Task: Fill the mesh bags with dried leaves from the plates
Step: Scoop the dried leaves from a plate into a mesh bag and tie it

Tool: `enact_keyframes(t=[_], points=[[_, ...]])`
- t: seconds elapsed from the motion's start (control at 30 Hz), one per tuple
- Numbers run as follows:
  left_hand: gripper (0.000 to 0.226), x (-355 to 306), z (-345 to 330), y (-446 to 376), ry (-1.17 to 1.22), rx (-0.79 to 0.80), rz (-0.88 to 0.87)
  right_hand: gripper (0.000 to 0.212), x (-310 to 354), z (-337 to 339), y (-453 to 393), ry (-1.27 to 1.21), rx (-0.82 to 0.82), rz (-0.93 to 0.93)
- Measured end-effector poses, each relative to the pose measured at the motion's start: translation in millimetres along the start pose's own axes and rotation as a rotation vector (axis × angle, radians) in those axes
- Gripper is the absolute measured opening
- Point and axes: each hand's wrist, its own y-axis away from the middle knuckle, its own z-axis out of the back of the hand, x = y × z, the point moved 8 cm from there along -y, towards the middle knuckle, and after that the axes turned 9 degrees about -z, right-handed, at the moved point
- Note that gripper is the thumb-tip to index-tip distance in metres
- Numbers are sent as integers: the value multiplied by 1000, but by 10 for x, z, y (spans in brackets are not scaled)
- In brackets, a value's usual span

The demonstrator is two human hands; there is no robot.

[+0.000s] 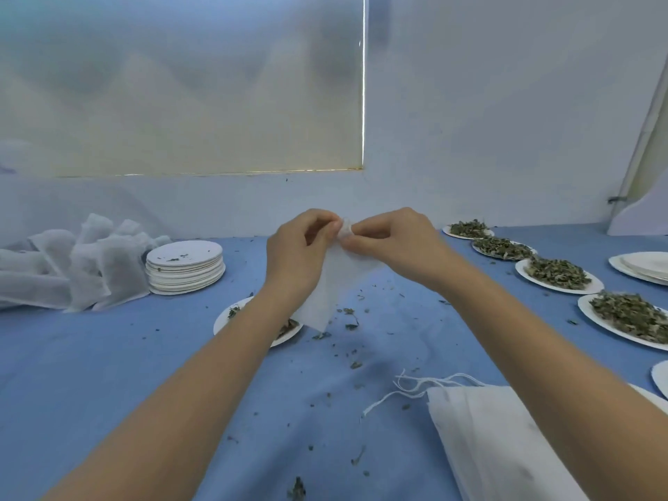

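Both hands raised above the bench, working one mesh bag. Left hand and right hand each pinch the bag's top edge between thumb and fingertips, the pinch points almost touching; the bag hangs limp and flat below them, so it looks unfilled and is probably being opened at the mouth. Directly under the left wrist sits a plate with only a few scraps of leaf left on it. Left of the left hand: a stack of emptied plates, and beyond that a heap of filled bags, puffed out. Right of the right hand: a row of loaded plates, four with dried leaves heaped on them, untouched. Near the right forearm: a pile of flat empty bags with loose drawstrings. Judgement: well underway, several plates done, at least four plates and many bags remaining. Leaf crumbs are scattered over the cloth beneath both hands.
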Motion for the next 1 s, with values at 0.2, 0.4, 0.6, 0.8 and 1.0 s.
enact_keyframes(t=[0.2,0.4,0.6,0.8,1.0], points=[[25,94,74,-22,35,52,-15,40,-78,-305,-110,-80,208,-121],[19,91,206,-24,-33,41,-66,32,-32,-506,-155,-259,280,-135],[24,-55,244,113,-745,91,-496,37,-61,-876,-287,-386,379,-266],[71,365,301,237,-621,387,-265,30,123,-1277,-466,-779,531,-299],[71,693,573,237,-794,397,-235,19,256,-1713,-530,-996,743,-378]])
